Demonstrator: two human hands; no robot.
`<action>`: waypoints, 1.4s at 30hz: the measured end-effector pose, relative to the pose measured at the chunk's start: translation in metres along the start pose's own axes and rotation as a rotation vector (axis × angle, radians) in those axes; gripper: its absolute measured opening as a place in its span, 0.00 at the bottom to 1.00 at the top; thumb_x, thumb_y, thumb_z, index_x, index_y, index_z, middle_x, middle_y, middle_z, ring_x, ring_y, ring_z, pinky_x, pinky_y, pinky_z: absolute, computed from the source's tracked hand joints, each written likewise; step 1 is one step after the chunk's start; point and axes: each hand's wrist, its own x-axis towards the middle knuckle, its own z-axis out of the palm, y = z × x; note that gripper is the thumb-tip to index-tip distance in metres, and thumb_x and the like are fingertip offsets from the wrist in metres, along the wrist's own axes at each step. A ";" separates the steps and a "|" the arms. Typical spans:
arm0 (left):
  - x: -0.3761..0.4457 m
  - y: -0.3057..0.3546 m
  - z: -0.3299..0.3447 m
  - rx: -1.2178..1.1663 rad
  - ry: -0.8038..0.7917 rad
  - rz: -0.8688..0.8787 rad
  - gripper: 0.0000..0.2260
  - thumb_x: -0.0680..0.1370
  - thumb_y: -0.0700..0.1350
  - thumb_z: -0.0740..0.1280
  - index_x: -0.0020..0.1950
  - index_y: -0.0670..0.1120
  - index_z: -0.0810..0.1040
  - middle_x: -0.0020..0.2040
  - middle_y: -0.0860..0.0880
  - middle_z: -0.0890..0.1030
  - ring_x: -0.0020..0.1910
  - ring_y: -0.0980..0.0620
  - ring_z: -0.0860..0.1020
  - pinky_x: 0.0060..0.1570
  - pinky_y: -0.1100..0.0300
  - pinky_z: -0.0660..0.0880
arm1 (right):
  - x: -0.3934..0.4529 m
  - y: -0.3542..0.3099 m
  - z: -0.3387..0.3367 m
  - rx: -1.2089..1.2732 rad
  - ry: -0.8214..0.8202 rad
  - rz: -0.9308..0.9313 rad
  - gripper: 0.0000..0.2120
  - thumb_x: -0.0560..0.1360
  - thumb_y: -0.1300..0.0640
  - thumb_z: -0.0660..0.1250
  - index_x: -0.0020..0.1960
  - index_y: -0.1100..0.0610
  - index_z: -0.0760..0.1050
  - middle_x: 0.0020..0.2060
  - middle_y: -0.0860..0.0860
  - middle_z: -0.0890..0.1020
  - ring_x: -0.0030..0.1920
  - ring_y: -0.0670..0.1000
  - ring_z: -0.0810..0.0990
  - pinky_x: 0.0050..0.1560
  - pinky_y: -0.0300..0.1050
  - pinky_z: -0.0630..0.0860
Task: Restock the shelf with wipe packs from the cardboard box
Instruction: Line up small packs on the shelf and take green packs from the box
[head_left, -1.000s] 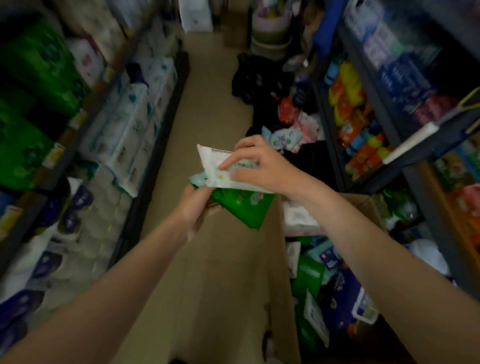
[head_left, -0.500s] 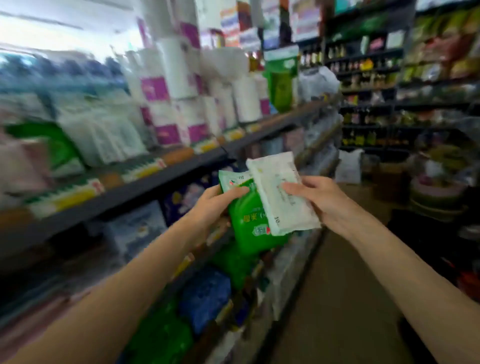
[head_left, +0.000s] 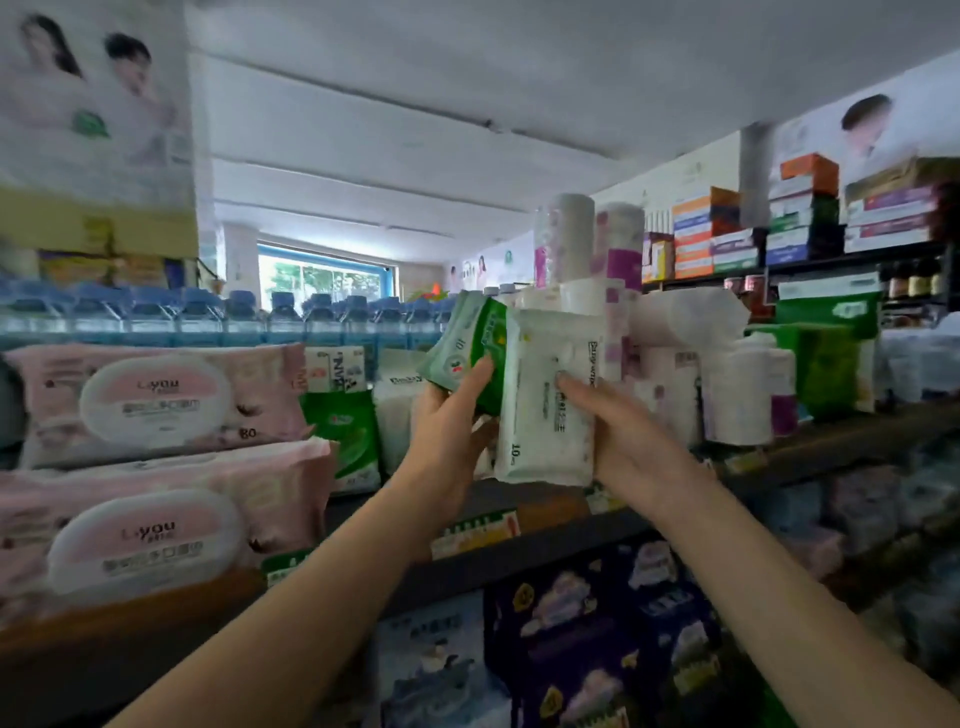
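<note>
Open shelf (head_left: 545, 512) gap between green packs (head_left: 348, 441) and paper rolls (head_left: 737, 395)

two wipe packs (head_left: 540, 400) above shelf (head_left: 545, 551) | large packs (head_left: 156, 405) left | paper rolls (head_left: 727, 384) right

Two wipe packs (head_left: 545, 405), seemingly above shelf (head_left: 561, 545)
</note>
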 end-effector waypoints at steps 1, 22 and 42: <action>0.008 0.007 -0.003 0.045 0.013 0.018 0.05 0.77 0.43 0.65 0.52 0.49 0.74 0.49 0.48 0.80 0.47 0.51 0.79 0.45 0.59 0.77 | 0.017 -0.006 0.002 -0.061 0.011 -0.021 0.12 0.70 0.60 0.67 0.53 0.59 0.78 0.49 0.55 0.84 0.46 0.51 0.84 0.46 0.48 0.82; 0.030 0.092 -0.123 1.149 0.273 0.192 0.11 0.77 0.34 0.62 0.40 0.47 0.78 0.30 0.57 0.82 0.28 0.65 0.77 0.29 0.72 0.73 | 0.229 0.092 0.101 -1.481 -0.787 -0.071 0.17 0.72 0.52 0.70 0.59 0.56 0.76 0.62 0.53 0.74 0.61 0.53 0.72 0.53 0.41 0.69; 0.118 -0.027 -0.036 2.043 -0.495 -0.066 0.15 0.78 0.43 0.61 0.64 0.53 0.76 0.74 0.52 0.63 0.70 0.48 0.63 0.72 0.53 0.55 | 0.180 0.011 -0.024 -1.730 -0.103 -0.323 0.35 0.74 0.66 0.64 0.74 0.47 0.52 0.30 0.48 0.70 0.28 0.48 0.71 0.29 0.41 0.72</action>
